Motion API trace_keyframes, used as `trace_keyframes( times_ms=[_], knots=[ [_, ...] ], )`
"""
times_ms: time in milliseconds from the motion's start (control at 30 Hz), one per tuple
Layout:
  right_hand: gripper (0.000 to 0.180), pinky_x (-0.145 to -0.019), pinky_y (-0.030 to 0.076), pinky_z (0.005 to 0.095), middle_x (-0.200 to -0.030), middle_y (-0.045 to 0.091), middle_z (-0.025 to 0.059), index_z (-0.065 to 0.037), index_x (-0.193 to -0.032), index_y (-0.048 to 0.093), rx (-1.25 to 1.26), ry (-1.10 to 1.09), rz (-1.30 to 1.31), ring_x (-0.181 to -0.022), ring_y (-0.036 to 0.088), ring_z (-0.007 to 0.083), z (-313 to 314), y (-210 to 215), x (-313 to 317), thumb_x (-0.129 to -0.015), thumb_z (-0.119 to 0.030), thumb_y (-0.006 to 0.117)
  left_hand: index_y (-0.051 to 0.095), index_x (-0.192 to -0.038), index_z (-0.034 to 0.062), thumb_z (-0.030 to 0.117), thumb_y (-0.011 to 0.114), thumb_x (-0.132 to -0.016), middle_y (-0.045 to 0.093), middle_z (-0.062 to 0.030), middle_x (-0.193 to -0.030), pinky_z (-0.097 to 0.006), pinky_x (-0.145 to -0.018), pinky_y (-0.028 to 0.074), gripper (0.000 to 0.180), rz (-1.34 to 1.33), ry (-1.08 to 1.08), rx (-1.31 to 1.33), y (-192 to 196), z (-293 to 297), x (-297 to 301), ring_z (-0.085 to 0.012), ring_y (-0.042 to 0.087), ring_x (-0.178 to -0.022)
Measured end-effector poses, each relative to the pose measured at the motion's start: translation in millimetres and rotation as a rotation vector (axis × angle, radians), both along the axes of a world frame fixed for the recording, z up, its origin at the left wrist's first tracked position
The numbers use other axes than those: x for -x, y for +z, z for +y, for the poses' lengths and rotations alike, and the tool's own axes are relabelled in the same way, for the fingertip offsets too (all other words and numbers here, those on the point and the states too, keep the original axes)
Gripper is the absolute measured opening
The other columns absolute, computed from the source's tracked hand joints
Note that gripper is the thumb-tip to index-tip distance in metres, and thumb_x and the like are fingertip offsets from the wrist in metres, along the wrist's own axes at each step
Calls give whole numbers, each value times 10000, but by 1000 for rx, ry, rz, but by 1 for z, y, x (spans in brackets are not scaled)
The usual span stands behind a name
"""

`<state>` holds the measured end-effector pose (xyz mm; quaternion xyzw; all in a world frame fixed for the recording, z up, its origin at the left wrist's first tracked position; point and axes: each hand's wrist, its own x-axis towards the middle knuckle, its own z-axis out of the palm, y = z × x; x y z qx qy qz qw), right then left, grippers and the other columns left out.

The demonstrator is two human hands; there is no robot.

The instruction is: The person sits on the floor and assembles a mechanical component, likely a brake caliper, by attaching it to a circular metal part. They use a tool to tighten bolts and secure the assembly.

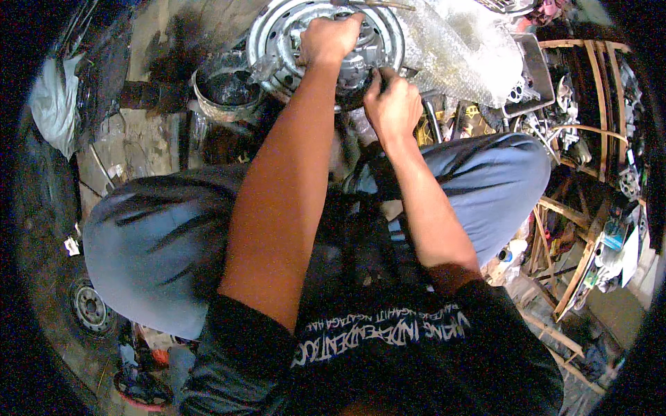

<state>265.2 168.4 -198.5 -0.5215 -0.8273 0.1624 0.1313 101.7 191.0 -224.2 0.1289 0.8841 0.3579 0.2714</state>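
Observation:
A silvery steel wheel rim [258, 43] lies flat in front of me at the top of the view. On its middle sits a grey metal casting [354, 67], partly covered by my hands. My left hand [329, 41] is closed over the casting's far left side, its fingertips mostly hidden. Nearer to me, my right hand [394, 105] is closed at the casting's lower right edge, thumb and forefinger pointing to it. What the right fingers pinch is too small or hidden to make out.
Left of the rim stands a dirty round bucket [232, 111] with dark contents. Bubble wrap [458, 52] spreads to the right, beside a grey bin [534, 62] of metal parts. Wooden racks [595, 90] line the far right. A small wheel [90, 306] lies at lower left.

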Motion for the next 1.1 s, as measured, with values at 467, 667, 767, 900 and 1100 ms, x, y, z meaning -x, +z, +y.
trace_keyframes(
  times_ms=[467, 667, 767, 900, 1100],
  knots=[
    [278, -728, 567, 544, -812, 715, 242, -83, -907, 778, -78, -4, 138, -786, 711, 441, -4, 0, -3, -903, -337, 666, 712, -1210, 20, 606, 713, -722, 627, -275, -1318, -505, -1065, 456, 763, 11, -22, -32, 0, -5, 1, -404, 596, -1254],
    [219, -744, 561, 517, -798, 692, 275, -85, -968, 784, -32, 67, -71, -776, 700, 454, -3, -15, -5, -888, -250, 664, 710, -1202, 1, 611, 724, -715, 627, -275, -1318, -531, -1067, 446, 781, 22, -4, -14, -9, 2, 2, -419, 595, -1249],
    [229, -745, 560, 524, -787, 693, 268, -57, -912, 760, -84, 10, 119, -763, 693, 459, 1, -6, 0, -881, -268, 676, 704, -1208, -7, 607, 734, -710, 625, -272, -1323, -525, -1058, 456, 791, 33, -54, -23, -20, 3, 8, -419, 604, -1237],
    [275, -713, 543, 549, -775, 670, 299, 4, -861, 730, 33, 132, -152, -767, 684, 467, -5, -13, -6, -912, -250, 637, 696, -1215, -15, 598, 743, -706, 619, -282, -1326, -522, -1062, 454, 797, 26, -50, -48, -15, 5, 6, -426, 597, -1245],
    [281, -682, 552, 546, -750, 670, 294, 2, -815, 728, -52, 17, 78, -735, 680, 475, 11, -9, 6, -900, -252, 644, 692, -1215, -27, 597, 734, -709, 603, -306, -1331, -480, -1083, 450, 805, 13, -29, -62, -8, 3, 5, -427, 575, -1273]
  ],
)
